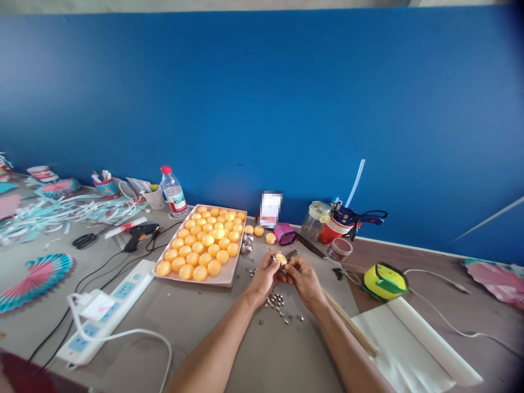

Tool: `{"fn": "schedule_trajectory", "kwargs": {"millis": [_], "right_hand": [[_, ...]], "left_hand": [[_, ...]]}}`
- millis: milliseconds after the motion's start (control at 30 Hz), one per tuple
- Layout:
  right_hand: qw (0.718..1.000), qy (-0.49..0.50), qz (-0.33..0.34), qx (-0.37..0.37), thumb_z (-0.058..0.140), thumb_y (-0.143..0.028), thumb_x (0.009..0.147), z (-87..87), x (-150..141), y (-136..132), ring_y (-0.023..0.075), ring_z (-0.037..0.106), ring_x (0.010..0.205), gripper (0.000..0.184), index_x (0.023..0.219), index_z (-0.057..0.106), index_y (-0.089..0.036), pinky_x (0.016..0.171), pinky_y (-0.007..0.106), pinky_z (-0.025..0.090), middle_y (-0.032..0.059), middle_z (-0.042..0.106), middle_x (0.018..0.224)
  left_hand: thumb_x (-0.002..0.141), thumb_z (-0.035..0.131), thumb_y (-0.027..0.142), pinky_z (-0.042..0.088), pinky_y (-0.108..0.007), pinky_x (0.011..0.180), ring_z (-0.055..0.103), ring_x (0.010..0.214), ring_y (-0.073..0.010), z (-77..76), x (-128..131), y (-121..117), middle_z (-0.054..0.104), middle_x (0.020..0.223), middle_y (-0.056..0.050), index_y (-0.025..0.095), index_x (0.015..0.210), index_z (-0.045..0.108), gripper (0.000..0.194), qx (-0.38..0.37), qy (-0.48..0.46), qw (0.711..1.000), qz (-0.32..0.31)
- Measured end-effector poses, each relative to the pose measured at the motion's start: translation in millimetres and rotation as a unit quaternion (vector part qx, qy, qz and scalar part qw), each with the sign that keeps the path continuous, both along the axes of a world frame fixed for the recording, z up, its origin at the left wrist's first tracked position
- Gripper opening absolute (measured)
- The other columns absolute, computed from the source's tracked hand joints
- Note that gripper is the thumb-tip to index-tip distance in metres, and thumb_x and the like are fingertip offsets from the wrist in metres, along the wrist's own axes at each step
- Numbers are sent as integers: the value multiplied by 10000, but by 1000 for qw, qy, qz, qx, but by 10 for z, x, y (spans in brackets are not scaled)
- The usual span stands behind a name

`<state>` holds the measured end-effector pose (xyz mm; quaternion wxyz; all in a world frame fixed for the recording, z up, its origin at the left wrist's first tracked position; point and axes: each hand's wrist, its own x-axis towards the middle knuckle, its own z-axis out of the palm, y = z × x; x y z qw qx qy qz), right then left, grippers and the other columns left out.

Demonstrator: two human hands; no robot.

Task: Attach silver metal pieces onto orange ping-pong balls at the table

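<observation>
In the middle of the table, my left hand [265,275] pinches a small yellow-orange ping-pong ball [281,258]; part of it is hidden by the fingers. My right hand [302,277] is closed against the ball's right side, and what its fingertips grip is hidden. A dark flat strip [291,255] shows just behind the right fingers; whether it is held or lying there I cannot tell. Below the hands several small shiny metal bells [275,300] lie scattered. Behind them are a loose orange ball [271,238] and silvery decorated balls [246,248].
Left of the hands stands a tray [234,273] of orange balls, with a water bottle [174,194] behind it. A power strip [107,314], glue gun [141,236] and cables lie further left. To the right are a jar [314,221], tape measure [385,281] and white sheet [409,341].
</observation>
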<state>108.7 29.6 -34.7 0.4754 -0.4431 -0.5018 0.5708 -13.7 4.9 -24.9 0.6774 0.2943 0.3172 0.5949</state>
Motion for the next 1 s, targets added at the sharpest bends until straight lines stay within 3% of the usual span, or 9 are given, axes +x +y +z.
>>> {"fn": "schedule_trajectory", "kwargs": {"millis": [133, 200, 300, 367, 433, 600, 733, 867, 1000], "right_hand": [[988, -126, 85, 36, 636, -414, 685, 149, 171, -28, 107, 447, 519, 255, 783, 595, -183, 512, 239, 338, -36, 518, 561], [955, -229, 171, 76, 622, -343, 694, 241, 231, -65, 136, 519, 652, 215, 842, 654, -191, 608, 254, 386, 0, 600, 709], [883, -365, 272, 113, 606, -269, 693, 327, 226, -137, 153, 536, 697, 283, 964, 673, -228, 645, 259, 383, -1, 615, 765], [850, -415, 292, 139, 590, -221, 684, 321, 174, -177, 158, 542, 706, 301, 974, 667, -224, 645, 255, 376, 8, 625, 783], [841, -436, 277, 160, 545, -190, 703, 272, 114, -198, 160, 553, 726, 257, 931, 664, -207, 658, 250, 376, 24, 639, 812], [861, -421, 213, 190, 468, -155, 732, 109, 49, -163, 155, 562, 732, 161, 729, 626, -186, 689, 249, 383, 36, 637, 769], [915, -322, 133, 204, 499, -163, 681, 15, 93, -75, 156, 543, 708, 86, 665, 581, -183, 670, 258, 397, 30, 603, 730], [971, -205, 64, 107, 536, -240, 678, -42, 132, -6, 126, 482, 538, 50, 656, 542, -195, 526, 247, 364, -2, 572, 626], [997, -72, 9, 20, 618, -312, 657, -20, 116, 16, 89, 369, 411, 156, 737, 543, -200, 432, 227, 258, -67, 461, 485]], "left_hand": [[702, 705, 386, 405, -228, 532, 542, 498, -87, 24, -98, 60, 608, 759, 0, 152, 908, 546, 349, 2, -43, 999, 16], [724, 685, 378, 403, -222, 528, 550, 507, -87, 23, -162, 97, 622, 776, -18, 148, 879, 543, 312, 7, -57, 998, 29], [734, 676, 373, 407, -224, 525, 559, 508, -93, 9, -223, 134, 633, 784, -27, 155, 892, 534, 304, 0, -72, 996, 56], [728, 682, 365, 411, -228, 525, 557, 497, -95, 3, -230, 141, 633, 773, -28, 155, 899, 529, 311, -1, -75, 995, 62], [724, 685, 355, 412, -229, 524, 557, 494, -95, 2, -219, 137, 633, 776, -29, 153, 904, 528, 313, 1, -74, 996, 58], [736, 676, 341, 408, -220, 516, 560, 501, -93, 4, -189, 128, 633, 778, -27, 153, 910, 530, 295, 2, -67, 996, 52], [739, 673, 346, 413, -223, 516, 559, 504, -97, 3, -192, 133, 636, 776, -28, 159, 913, 534, 291, -1, -71, 997, 43], [729, 682, 350, 415, -226, 512, 555, 503, -96, 11, -193, 126, 635, 786, -28, 159, 889, 541, 286, -12, -69, 997, 40], [718, 694, 347, 414, -224, 509, 549, 501, -90, 39, -181, 101, 627, 787, -22, 165, 896, 551, 292, -23, -70, 997, 28]]}}
